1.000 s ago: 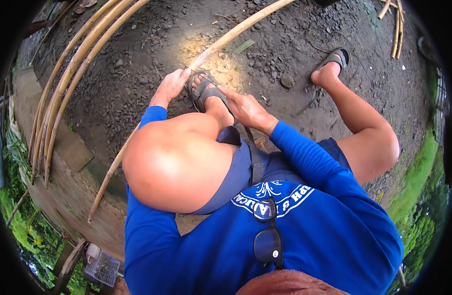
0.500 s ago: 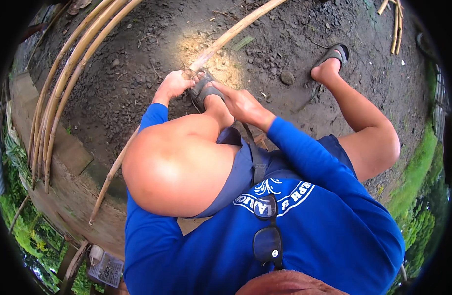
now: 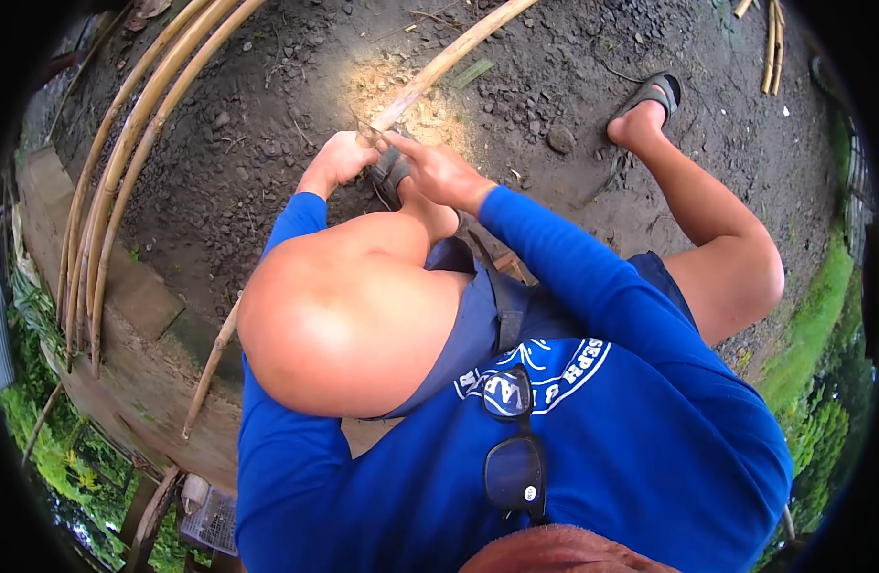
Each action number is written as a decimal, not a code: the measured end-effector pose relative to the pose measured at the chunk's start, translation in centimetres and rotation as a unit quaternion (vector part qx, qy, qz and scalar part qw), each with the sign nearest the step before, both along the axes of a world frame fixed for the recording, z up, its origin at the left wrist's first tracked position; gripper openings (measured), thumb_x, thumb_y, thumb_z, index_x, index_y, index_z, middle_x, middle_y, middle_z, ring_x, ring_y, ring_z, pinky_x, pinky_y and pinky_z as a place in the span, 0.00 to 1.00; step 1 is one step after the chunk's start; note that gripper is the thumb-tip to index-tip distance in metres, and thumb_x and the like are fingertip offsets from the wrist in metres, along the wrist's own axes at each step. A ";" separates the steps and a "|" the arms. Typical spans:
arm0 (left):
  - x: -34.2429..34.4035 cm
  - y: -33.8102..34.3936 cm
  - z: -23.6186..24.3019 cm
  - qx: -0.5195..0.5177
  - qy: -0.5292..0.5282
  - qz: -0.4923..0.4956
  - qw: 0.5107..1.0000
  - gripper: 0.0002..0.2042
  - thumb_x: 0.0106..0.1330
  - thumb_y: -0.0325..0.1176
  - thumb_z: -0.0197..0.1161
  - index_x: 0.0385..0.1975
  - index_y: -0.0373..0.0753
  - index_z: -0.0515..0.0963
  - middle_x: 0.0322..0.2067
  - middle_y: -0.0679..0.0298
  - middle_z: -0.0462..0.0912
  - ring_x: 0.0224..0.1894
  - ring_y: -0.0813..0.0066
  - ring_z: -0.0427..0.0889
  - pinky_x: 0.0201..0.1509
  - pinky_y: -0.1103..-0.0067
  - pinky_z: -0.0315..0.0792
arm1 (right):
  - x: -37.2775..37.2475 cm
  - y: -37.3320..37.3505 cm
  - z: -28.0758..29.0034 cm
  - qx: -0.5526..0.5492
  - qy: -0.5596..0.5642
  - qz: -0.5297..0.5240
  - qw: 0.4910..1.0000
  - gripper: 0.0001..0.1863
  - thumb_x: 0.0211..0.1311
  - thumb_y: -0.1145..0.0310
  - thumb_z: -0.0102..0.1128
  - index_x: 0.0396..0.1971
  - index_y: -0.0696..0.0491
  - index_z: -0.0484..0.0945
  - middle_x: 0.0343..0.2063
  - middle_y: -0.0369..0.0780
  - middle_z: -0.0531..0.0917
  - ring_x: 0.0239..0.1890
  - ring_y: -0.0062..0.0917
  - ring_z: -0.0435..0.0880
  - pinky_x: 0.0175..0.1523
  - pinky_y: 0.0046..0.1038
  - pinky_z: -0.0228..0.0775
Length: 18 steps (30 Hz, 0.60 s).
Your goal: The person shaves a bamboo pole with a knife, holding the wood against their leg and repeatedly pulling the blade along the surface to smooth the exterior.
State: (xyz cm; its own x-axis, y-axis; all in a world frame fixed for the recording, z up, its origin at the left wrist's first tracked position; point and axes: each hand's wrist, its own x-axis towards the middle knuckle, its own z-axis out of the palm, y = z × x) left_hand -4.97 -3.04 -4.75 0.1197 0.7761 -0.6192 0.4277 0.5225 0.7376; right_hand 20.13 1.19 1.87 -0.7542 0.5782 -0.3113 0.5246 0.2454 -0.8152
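Observation:
A long peeled pole (image 3: 449, 59), apparently bamboo, slants across the ground from the far middle toward my left knee. My left hand (image 3: 339, 160) is closed on it beside my sandal (image 3: 390, 174). A thin, dark, looped strand (image 3: 365, 129), wire or string, shows at the left fingertips. My right hand (image 3: 444, 177) is close beside, its index finger reaching the strand and pole. Its fingers look bent together, but whatever is between them is hidden. Below the knee, the pole's lower part (image 3: 212, 368) emerges at the left.
Several curved poles (image 3: 124, 158) lean at the left over a concrete ledge (image 3: 143, 301). Dark stony soil (image 3: 258, 124) surrounds my feet, with a stone (image 3: 560, 140) near my right sandal (image 3: 661, 88). Short sticks (image 3: 772, 48) lie far right. A pale plastic crate (image 3: 210, 523) stands lower left.
My right hand has moved left from beside the sandal strap to the strand at my left fingertips. The left hand stays closed at the pole, with little movement.

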 end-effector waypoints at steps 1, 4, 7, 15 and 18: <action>0.3 0.6 0.5 -0.003 0.047 -0.041 0.998 0.18 0.59 0.31 0.66 0.50 0.39 0.89 0.47 0.60 0.94 0.47 0.70 0.90 0.55 0.74 0.80 | -0.8 0.1 -1.4 0.017 0.022 -0.013 1.000 0.29 0.76 0.71 0.53 0.75 0.52 0.71 0.44 0.60 0.87 0.43 0.58 0.88 0.49 0.49 0.81; 1.1 0.5 2.4 -0.025 0.030 -0.022 0.999 0.18 0.59 0.28 0.65 0.50 0.36 0.89 0.51 0.62 0.93 0.50 0.74 0.89 0.56 0.76 0.79 | 2.4 -1.2 -0.6 0.019 0.053 -0.013 0.998 0.29 0.77 0.70 0.53 0.75 0.51 0.70 0.48 0.59 0.87 0.47 0.58 0.88 0.53 0.49 0.81; 0.6 -0.1 1.1 -0.030 -0.062 0.044 0.997 0.18 0.58 0.24 0.64 0.49 0.33 0.89 0.56 0.63 0.91 0.52 0.77 0.88 0.57 0.77 0.79 | 7.2 -2.2 2.8 -0.074 -0.038 -0.018 0.996 0.28 0.79 0.66 0.53 0.76 0.51 0.69 0.53 0.59 0.86 0.55 0.57 0.87 0.60 0.47 0.81; 0.0 -1.0 0.2 0.023 -0.021 0.016 0.999 0.15 0.59 0.31 0.68 0.46 0.35 0.89 0.42 0.62 0.94 0.44 0.74 0.89 0.53 0.73 0.80 | 0.0 0.4 -1.1 0.050 -0.006 0.052 0.997 0.30 0.76 0.69 0.53 0.76 0.51 0.69 0.42 0.58 0.89 0.42 0.57 0.89 0.49 0.50 0.81; 2.2 -1.1 0.7 -0.001 -0.018 0.051 0.999 0.16 0.60 0.36 0.71 0.46 0.39 0.89 0.40 0.58 0.93 0.43 0.69 0.89 0.53 0.71 0.81 | 1.9 0.0 -0.5 0.100 0.095 0.003 0.990 0.29 0.75 0.70 0.52 0.75 0.50 0.71 0.33 0.58 0.87 0.34 0.58 0.86 0.43 0.53 0.78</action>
State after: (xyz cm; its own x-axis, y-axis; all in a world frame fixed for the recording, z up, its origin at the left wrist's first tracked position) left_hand -2.77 -4.18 -4.00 0.0631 0.7847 -0.6167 0.3460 0.5624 0.7510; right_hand 22.05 1.22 1.41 -0.7912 0.6100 -0.0424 0.3647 0.4150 -0.8335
